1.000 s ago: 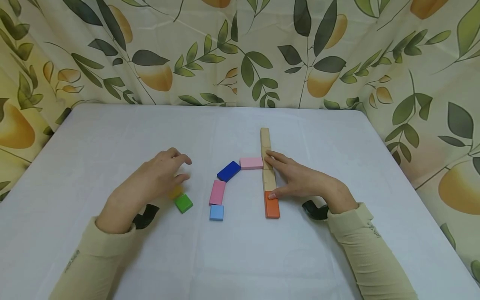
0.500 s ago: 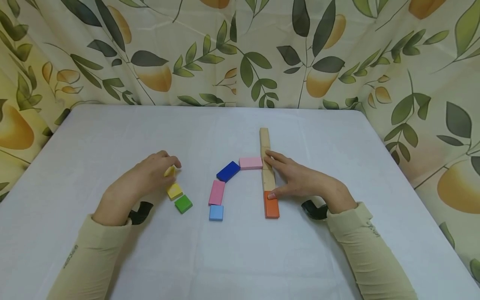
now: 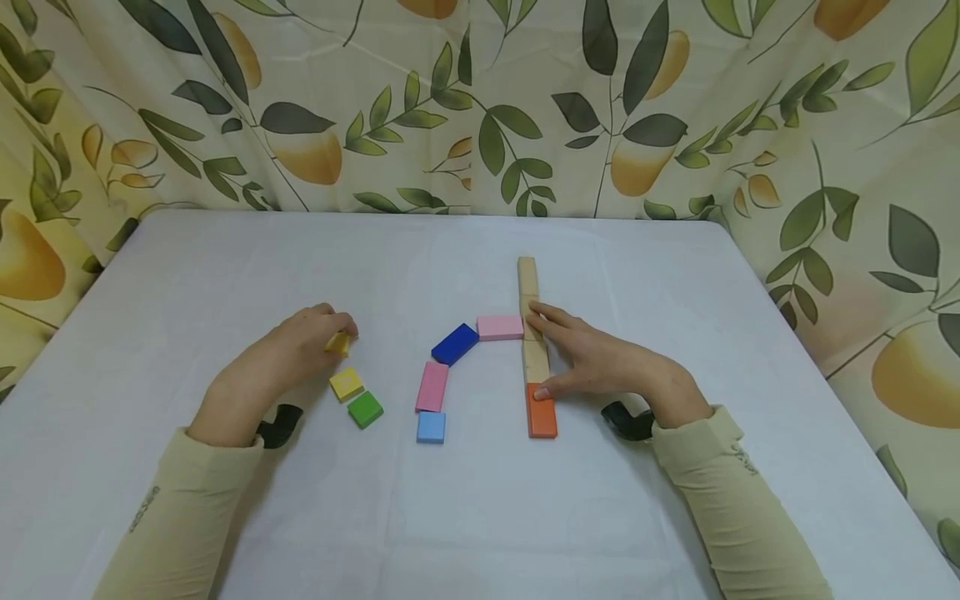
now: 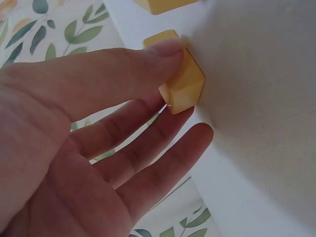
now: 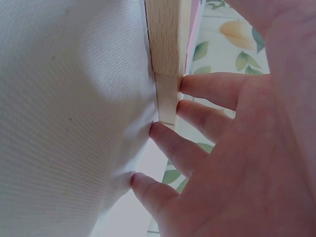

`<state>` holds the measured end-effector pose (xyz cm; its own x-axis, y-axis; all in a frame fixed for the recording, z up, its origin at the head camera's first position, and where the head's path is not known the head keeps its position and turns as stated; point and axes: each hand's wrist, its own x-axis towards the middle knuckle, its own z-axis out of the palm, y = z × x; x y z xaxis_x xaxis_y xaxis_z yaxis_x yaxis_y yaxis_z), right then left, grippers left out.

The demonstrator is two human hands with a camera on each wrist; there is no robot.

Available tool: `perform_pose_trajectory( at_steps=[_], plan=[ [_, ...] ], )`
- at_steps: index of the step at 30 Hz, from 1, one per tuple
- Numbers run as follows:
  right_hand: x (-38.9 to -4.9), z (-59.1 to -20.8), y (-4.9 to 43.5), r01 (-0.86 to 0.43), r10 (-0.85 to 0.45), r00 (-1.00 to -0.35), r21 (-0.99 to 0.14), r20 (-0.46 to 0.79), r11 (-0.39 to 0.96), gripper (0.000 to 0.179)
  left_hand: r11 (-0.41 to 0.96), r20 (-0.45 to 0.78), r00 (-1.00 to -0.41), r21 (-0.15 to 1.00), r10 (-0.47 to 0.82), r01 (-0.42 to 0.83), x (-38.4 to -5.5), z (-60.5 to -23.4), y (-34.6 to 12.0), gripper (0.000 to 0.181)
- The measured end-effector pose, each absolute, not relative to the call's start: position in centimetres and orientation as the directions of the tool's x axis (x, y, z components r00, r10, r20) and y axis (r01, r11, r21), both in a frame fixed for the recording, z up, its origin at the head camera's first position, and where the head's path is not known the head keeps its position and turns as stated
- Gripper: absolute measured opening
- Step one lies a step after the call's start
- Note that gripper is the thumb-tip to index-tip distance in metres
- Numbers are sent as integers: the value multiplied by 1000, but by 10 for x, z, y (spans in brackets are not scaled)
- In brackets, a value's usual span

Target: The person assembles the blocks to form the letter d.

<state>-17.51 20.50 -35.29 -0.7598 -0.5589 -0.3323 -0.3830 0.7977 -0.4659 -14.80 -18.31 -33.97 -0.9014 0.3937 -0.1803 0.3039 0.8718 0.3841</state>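
Observation:
In the head view my left hand (image 3: 281, 358) is at the left of the table. Its thumb and fingers pinch a small yellow block (image 4: 186, 79), low over the white cloth. Just nearer to me lie a second yellow block (image 3: 347, 384) and a green block (image 3: 365, 410). On the right, my right hand (image 3: 607, 358) rests against a straight row of plain wooden blocks (image 3: 536, 360), fingers spread. Its thumb touches the orange block (image 3: 542, 418) at the row's near end. Two of its fingertips meet the wood in the right wrist view, while the others touch the cloth.
A curved line of blocks runs from the wooden row toward me: light pink (image 3: 499, 327), dark blue (image 3: 455, 343), pink (image 3: 432, 387) and light blue (image 3: 431, 427). White cloth covers the table (image 3: 465, 517). A leaf-patterned curtain (image 3: 420, 108) hangs behind it.
My left hand has moved left from over the yellow blocks, and its spread fingers have come together on the farther one. The right hand has stayed in place.

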Motion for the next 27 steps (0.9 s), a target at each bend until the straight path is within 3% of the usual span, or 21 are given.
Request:
perform_pose_trajectory(
  at_steps=[21, 27],
  plan=[
    [-175, -352, 204, -382, -555, -760, -459, -339, 802, 110, 900, -179, -921, 340, 346, 272, -144, -336, -178, 32],
    [-175, -352, 204, -382, -556, -759, -460, -339, 802, 110, 881, -80, -920, 332, 383, 338, -138, -333, -177, 32]
  ],
)
